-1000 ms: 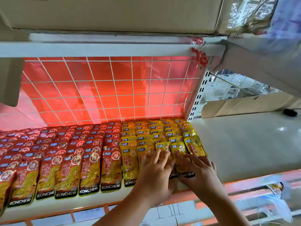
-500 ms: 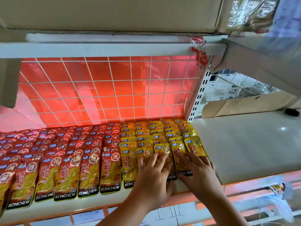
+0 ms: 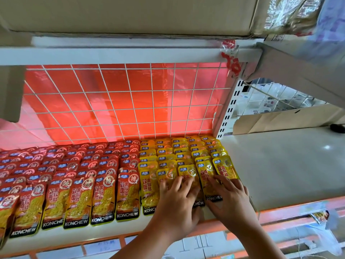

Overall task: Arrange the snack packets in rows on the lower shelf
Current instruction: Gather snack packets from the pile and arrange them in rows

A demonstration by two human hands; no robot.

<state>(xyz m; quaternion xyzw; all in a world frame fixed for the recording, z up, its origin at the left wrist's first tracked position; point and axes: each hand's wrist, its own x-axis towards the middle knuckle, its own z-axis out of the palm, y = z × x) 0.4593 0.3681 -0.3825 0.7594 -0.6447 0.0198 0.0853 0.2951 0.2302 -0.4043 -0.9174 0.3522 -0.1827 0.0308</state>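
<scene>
Rows of yellow snack packets (image 3: 183, 153) fill the right part of the white lower shelf (image 3: 78, 238), beside rows of red snack packets (image 3: 78, 176) on the left. My left hand (image 3: 176, 200) lies flat with spread fingers on the front yellow packets. My right hand (image 3: 230, 198) presses with straight fingers on the two rightmost front yellow packets (image 3: 210, 179), at the edge of the block. Neither hand grips a packet. The lower ends of the packets under my hands are hidden.
A white wire grid with red film (image 3: 121, 103) backs the shelf. Cardboard boxes (image 3: 130, 14) sit on the shelf above. To the right lies a bare white shelf surface (image 3: 283, 165) beyond a slotted upright (image 3: 228, 109). An orange rail (image 3: 291, 214) runs along the front.
Both hands have slid a little farther back over the front yellow packets, pushing them inward. The rows look slightly tighter.
</scene>
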